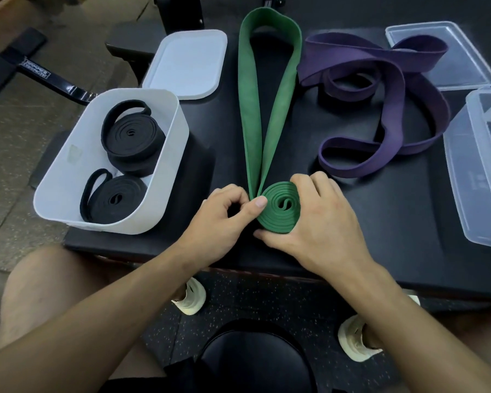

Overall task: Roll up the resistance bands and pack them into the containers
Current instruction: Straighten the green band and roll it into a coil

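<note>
I am partway through the job. Two black rolls (133, 134) already sit coiled in the white container (68, 154) just left of my left hand (224, 211), so that part looks done. The green band (278, 207) is the one in work: its near end is wound into a tight flat coil between my hands on the worktop (352, 236), while most of its length stretches away from me as a long unrolled loop. My left hand pinches the band where the tail meets the coil, thumb on the coil's edge, fingers curled. My right hand (321, 219) cups the coil, fingers over its far side and thumb under its near side. Beyond my right hand the purple band (349, 59) lies loose and tangled, not yet rolled, and the clear container (465, 165) to the right of that hand looks empty of bands. By my reckoning, under half is packed. As for writing, a white label on the black frame bar (37, 70) far off to my left is too blurred to read, and a faint sticker on the white container shows no legible text.
</note>
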